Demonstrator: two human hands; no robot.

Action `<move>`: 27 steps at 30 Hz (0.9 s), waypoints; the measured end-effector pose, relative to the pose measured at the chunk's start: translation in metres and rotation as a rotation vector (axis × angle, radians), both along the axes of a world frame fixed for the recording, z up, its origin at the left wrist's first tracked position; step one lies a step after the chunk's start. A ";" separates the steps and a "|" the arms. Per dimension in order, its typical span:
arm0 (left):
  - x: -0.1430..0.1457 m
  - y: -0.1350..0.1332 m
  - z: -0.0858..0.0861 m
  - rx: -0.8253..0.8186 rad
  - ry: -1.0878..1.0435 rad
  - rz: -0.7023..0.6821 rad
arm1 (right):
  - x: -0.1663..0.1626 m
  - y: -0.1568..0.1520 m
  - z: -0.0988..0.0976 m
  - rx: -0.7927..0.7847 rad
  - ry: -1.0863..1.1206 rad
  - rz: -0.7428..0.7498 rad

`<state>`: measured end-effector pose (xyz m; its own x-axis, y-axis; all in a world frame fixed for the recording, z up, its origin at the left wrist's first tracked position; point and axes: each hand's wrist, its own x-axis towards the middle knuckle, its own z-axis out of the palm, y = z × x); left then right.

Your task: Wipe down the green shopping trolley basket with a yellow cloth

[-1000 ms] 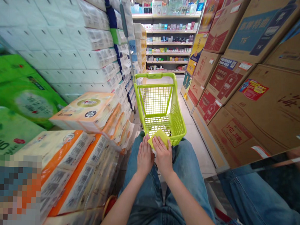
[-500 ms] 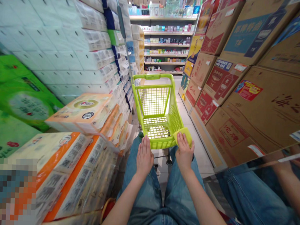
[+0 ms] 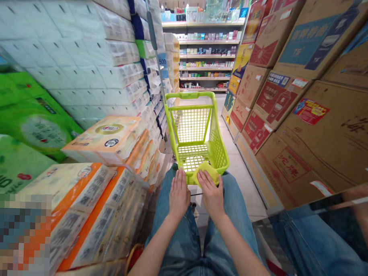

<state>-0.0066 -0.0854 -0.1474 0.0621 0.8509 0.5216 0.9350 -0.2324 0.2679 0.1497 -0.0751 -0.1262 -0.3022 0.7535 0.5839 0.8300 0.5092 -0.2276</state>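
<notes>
A lime-green shopping cart (image 3: 190,124) with lattice walls stands in front of my knees, its basket bare inside. My left hand (image 3: 179,194) lies at the near left corner of its rim, fingers stretched out flat and not wrapped round it. Under the fingers of my right hand (image 3: 211,193) is a yellow cloth (image 3: 212,171), pressed on the near rim right of the middle. The cloth spreads past the fingertips and covers part of that rim. The palm side of both hands is hidden.
On the left, wrapped tissue packs (image 3: 102,137) and a tall white stack (image 3: 69,49) stand close by. Cardboard cartons (image 3: 304,138) line the right side. Shelves of small goods (image 3: 208,52) cross the far end of the aisle, beyond the pale floor.
My right hand has slid the cloth leftward along the near rim, from the right corner toward the middle. My left hand stays at the left corner. The view has shifted slightly.
</notes>
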 end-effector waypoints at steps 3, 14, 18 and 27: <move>0.001 0.001 0.000 0.009 0.004 0.006 | 0.039 0.010 -0.003 0.019 0.030 -0.125; 0.002 0.001 -0.001 0.008 0.003 0.011 | -0.014 0.012 0.008 -0.048 0.085 -0.187; -0.001 0.000 0.000 0.009 0.021 0.004 | -0.049 0.002 0.009 -0.058 0.062 -0.039; 0.002 0.000 0.001 -0.007 0.024 0.019 | 0.042 0.018 0.003 -0.007 0.022 -0.126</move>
